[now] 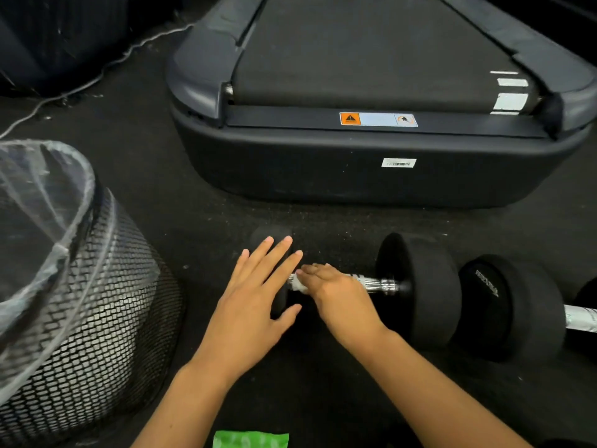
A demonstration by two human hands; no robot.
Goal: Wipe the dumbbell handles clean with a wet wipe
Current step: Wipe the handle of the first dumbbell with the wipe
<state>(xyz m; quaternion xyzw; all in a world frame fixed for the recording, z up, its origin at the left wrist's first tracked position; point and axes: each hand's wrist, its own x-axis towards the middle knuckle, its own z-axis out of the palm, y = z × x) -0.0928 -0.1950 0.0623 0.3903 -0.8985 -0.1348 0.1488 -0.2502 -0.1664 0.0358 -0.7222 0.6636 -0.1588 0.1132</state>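
A black dumbbell [420, 286] lies on the dark floor with its chrome handle [381, 284] running left to right. My right hand [339, 295] curls over the left part of the handle and grips a white wet wipe [295, 282] wrapped round it. My left hand [255, 295] lies flat with straight fingers on the dumbbell's left head, which it mostly hides. A second dumbbell [510, 305] lies just to the right, its handle running off the frame's edge.
A treadmill's rear end [371, 156] stands just beyond the dumbbells. A black mesh waste bin [90, 302] with a clear liner stands at the left. A green wipe packet [250, 439] lies at the bottom edge. A white cable [97, 79] crosses the floor at far left.
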